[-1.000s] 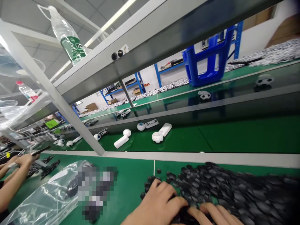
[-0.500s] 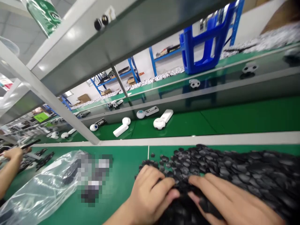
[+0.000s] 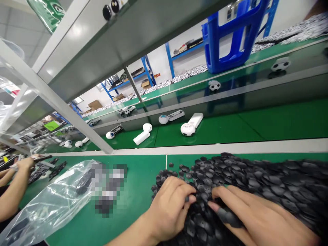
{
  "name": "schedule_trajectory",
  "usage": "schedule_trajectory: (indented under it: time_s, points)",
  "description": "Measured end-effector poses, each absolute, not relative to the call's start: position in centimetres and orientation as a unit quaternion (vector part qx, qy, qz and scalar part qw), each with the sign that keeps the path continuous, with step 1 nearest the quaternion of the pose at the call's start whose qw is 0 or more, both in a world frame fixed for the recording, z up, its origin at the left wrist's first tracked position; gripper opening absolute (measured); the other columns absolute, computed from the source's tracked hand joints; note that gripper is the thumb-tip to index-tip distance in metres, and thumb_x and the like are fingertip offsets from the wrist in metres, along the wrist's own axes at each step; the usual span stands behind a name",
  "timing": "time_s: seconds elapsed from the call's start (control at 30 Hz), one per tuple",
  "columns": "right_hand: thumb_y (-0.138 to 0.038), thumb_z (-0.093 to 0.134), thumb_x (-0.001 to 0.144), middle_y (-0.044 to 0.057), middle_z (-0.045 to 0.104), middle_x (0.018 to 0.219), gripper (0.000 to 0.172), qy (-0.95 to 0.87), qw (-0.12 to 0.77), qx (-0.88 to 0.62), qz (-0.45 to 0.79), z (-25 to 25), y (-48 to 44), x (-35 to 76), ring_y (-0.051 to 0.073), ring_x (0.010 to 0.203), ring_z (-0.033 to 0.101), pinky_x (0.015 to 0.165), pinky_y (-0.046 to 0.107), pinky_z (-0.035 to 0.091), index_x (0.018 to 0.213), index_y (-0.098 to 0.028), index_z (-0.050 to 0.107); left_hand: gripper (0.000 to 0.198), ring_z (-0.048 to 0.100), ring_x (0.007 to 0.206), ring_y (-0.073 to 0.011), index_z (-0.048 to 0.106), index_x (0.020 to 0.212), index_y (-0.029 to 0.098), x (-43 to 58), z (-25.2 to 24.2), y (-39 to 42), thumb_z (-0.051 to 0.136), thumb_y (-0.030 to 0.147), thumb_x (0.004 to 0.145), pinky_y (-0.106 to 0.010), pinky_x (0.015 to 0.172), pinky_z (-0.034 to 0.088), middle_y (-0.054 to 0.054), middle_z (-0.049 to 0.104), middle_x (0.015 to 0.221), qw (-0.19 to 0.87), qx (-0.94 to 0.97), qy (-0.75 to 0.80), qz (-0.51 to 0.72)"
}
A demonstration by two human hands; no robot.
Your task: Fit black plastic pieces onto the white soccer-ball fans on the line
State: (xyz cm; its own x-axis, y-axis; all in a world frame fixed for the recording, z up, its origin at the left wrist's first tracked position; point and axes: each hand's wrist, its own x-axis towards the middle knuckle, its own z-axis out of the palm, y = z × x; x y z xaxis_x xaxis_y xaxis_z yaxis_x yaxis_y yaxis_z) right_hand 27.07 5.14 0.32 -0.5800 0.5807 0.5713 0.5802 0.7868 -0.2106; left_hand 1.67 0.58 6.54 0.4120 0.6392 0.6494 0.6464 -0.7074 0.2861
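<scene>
Along the near edge of the green bench mat [image 3: 138,212] our two hands sit in a heap of black plastic parts [image 3: 256,181], small matt discs and scalloped shells, far too many to count, spreading right until the frame cuts them off. Our left hand [image 3: 169,208] is curled, thumb closed against forefinger on one small black piece at the heap's left fringe. Our right hand [image 3: 258,218] lies flat on the heap with its fingers stretched and slightly spread, gripping nothing; a dark oblong sits at one fingertip, and we cannot tell whether it is a finger cover or another part. Left of us a crumpled clear plastic bag [image 3: 56,201] lies on the mat, its contents hard to make out, with a blurred patch just beside it. Beyond a pale metal rail, the glossy green conveyor belt [image 3: 269,126] carries three smooth white handheld fans close by [image 3: 191,124] [image 3: 142,134] [image 3: 169,117], each with a round head and a flat handle, and smaller ones farther left, too tiny to count. Two black-and-white ball-shaped pieces [image 3: 214,85] [image 3: 281,64] rest on the far belt. A blue plastic stool [image 3: 230,34] stands behind, its top cut off. At far left a co-worker's hand [image 3: 24,164] holds a thin dark tool.
</scene>
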Motion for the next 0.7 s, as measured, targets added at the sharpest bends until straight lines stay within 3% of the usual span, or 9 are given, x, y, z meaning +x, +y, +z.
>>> schedule_trajectory:
  time_s: [0.1, 0.27, 0.43, 0.57, 0.7]
  points:
    - [-0.038, 0.041, 0.12, -0.002, 0.075, 0.084, 0.024, -0.894, 0.316, -0.316, -0.008, 1.2, 5.3, 27.0, 0.021, 0.066, 0.079, 0.055, 0.036, 0.053, 0.116, -0.029, 0.062, 0.016, 0.07, 0.089, -0.0251, 0.057, 0.129, 0.019, 1.7, 6.3, 0.5, 0.048, 0.025, 0.117, -0.039, 0.08, 0.065, -0.013, 0.072, 0.099, -0.007, -0.835, -0.38, -0.398]
    - [-0.046, 0.04, 0.121, -0.004, 0.068, 0.071, 0.032, -0.894, 0.334, -0.297, -0.03, 2.5, 5.6, 27.0, 0.021, 0.055, 0.074, 0.05, 0.038, 0.047, 0.096, -0.031, 0.054, 0.01, 0.068, 0.087, -0.0245, 0.055, 0.123, 0.021, 1.5, 6.1, 0.5, 0.049, 0.029, 0.118, -0.039, 0.079, 0.065, -0.012, 0.071, 0.097, -0.02, -0.835, -0.377, -0.401]
    - [-0.03, 0.04, 0.116, 0.0, 0.078, 0.088, 0.021, -0.893, 0.32, -0.31, -0.053, 2.5, 5.6, 27.0, 0.024, 0.071, 0.082, 0.059, 0.038, 0.058, 0.117, -0.028, 0.061, 0.015, 0.071, 0.099, -0.0266, 0.057, 0.128, 0.018, 1.6, 6.6, 0.4, 0.051, 0.02, 0.115, -0.041, 0.088, 0.068, -0.016, 0.074, 0.106, -0.031, -0.838, -0.375, -0.395]
    - [-0.017, 0.049, 0.098, 0.005, 0.082, 0.097, 0.028, -0.889, 0.326, -0.313, -0.078, 2.7, 5.5, 27.0, 0.027, 0.078, 0.084, 0.06, 0.039, 0.062, 0.12, -0.027, 0.063, 0.034, 0.075, 0.12, -0.0313, 0.057, 0.141, 0.016, 1.5, 6.6, 0.2, 0.065, 0.021, 0.108, -0.046, 0.107, 0.067, -0.021, 0.076, 0.124, -0.05, -0.842, -0.368, -0.39]
    - [-0.013, 0.053, 0.084, 0.009, 0.084, 0.105, 0.043, -0.886, 0.356, -0.285, -0.085, 3.0, 5.3, 27.3, 0.031, 0.086, 0.085, 0.071, 0.044, 0.067, 0.122, -0.027, 0.066, 0.068, 0.065, 0.151, -0.0349, 0.041, 0.167, 0.016, 1.3, 6.3, 0.1, 0.069, 0.036, 0.108, -0.049, 0.127, 0.057, -0.026, 0.068, 0.155, -0.076, -0.854, -0.344, -0.384]
